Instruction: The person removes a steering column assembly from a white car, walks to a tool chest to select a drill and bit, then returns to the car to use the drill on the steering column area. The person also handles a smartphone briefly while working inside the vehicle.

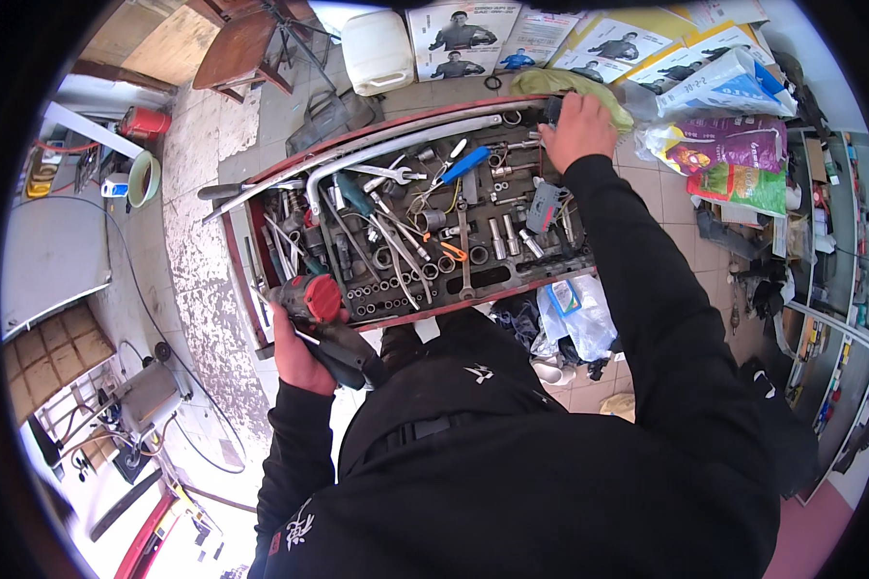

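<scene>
My left hand [299, 357] is closed around the grip of a red and black cordless power tool [321, 297], held at the near left corner of a red tool tray [403, 319]. My right hand [581, 131] reaches to the tray's far right corner. Its fingers are bent around a small dark piece [553, 108] that I cannot make out. Sockets, spanners and pliers crowd the tray, among them a combination wrench [464, 249], a blue-handled tool [465, 165] and a grey box-like piece [546, 205]. A long bent bar [396, 142] lies along the far side.
A white plastic jerrycan [378, 53] and printed cartons [459, 41] stand beyond the tray. Colourful bags [724, 145] lie to the right, before shelves [830, 386]. A wooden chair [244, 53] stands far left. A clear plastic bag [584, 314] sits by the near right edge.
</scene>
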Available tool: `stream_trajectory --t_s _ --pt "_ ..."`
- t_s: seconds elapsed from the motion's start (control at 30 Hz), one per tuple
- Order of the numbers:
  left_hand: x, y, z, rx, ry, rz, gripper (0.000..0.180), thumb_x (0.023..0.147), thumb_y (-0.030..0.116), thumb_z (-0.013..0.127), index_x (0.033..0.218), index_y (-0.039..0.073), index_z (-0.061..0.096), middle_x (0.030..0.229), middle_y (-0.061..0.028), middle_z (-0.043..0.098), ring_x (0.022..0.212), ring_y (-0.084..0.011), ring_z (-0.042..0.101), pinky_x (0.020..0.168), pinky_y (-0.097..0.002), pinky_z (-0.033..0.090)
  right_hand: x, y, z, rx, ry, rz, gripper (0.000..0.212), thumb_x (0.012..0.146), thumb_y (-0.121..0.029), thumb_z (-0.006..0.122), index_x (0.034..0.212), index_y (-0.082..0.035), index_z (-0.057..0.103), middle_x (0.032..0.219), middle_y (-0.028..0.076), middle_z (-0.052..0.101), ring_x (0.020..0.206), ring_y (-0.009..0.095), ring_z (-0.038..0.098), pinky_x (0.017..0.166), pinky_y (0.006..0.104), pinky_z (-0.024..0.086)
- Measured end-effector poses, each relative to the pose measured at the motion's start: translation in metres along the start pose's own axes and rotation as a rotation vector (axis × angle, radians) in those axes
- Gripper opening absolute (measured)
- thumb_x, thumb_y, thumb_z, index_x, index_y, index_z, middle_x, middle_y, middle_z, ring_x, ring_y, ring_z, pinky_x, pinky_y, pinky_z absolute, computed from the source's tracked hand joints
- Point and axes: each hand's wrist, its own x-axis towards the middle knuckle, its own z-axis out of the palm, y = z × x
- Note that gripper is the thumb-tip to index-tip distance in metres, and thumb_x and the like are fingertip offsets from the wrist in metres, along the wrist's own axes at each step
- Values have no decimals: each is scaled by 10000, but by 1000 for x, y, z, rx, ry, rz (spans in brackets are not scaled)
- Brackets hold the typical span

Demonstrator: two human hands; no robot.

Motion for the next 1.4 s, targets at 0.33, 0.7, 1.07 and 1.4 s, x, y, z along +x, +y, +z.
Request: stream_trajectory --t_s 0.33,0.7,1.07,1.4 --pt "-8 2 2 -13 59 8 625 1156 614 412 1495 114 576 1297 -130 733 1002 -338 744 899 -464 637 -43 -82 22 102 -82 -846 196 950 -160 623 1125 -149 710 1125 37 670 1154 294 596 912 470 509" --pt "-6 7 -17 -102 4 12 598 1163 595 396 1526 149 557 1292 -118 740 991 -337 739 873 -493 638 -49 16 -40 256 -332 -462 363 922 -159 663 1208 -10 496 1066 241 688 965 472 719 827 579 586" --pt "1 9 -11 -103 -18 -11 601 1167 589 384 1522 137 559 1309 -121 739 992 -341 743 875 -490 643 -114 -31 -49 340 -359 -134 309 926 -174 665 1123 -14 489 969 264 718 856 502 728 754 613 588" --pt "5 9 -12 -75 24 -1 600 1167 590 386 1519 140 568 1298 -116 745 995 -347 748 878 -503 645 -163 -52 -47 539 -448 -139 297 926 -178 653 1130 -34 493 817 271 687 777 532 691 714 640 538"
